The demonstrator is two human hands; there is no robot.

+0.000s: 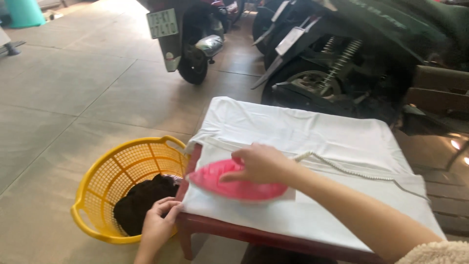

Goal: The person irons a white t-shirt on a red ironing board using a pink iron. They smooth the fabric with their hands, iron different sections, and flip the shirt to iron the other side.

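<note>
My right hand [259,164] grips the handle of a pink clothes iron [234,183] that rests flat on a white garment [312,137] spread over a low red table [229,233]. The iron sits near the table's left front corner. A white braided cord [342,168] runs from the iron to the right across the cloth. My left hand [159,222] pinches the garment's left edge where it hangs over the table corner.
A yellow plastic laundry basket [97,190] with dark clothes [141,200] inside stands on the tiled floor just left of the table. Parked motor scooters [195,44] stand behind the table. A teal bin [24,12] is at the far left.
</note>
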